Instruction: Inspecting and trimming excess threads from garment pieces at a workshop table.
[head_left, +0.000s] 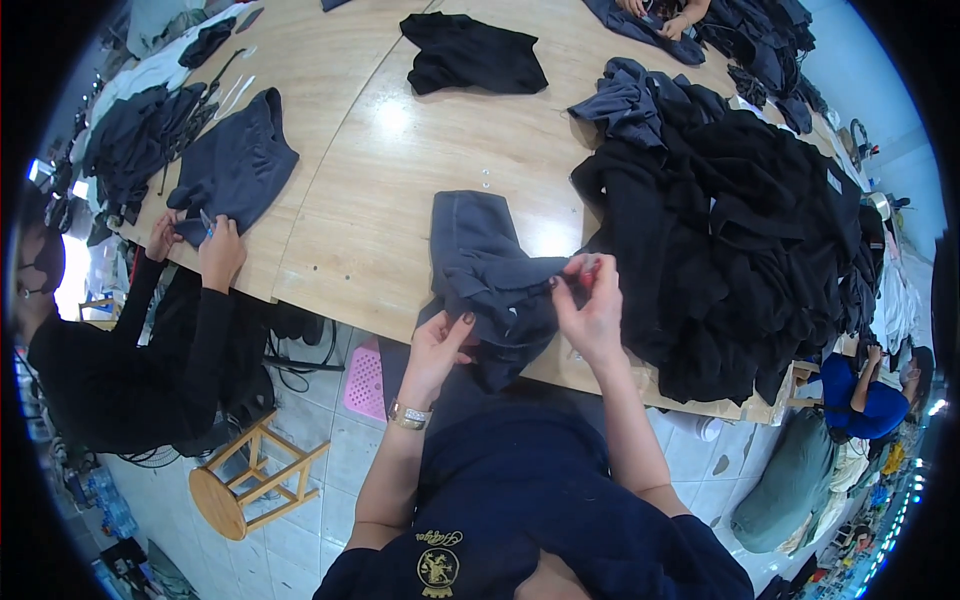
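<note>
A dark grey garment [470, 235] lies bunched at the near edge of the table, part of it hanging over the edge. My left hand [437, 352] is closed on its lower left side, thumb on top of the cloth. Closed too, my right hand [592, 305] pinches the raised upper right edge of the same garment. Inside the curled right fingers sits a small red thing [590, 272], mostly hidden, so its kind does not show. A little white speck or tag shows on the cloth between my hands.
A large heap of black garments [720, 240] stands close on the right. Farther off lies a black garment [475, 55]. At left, a co-worker handles a grey garment [235, 150] with blue-handled snips. A wooden stool [222, 495] and pink plastic piece [365, 380] are below.
</note>
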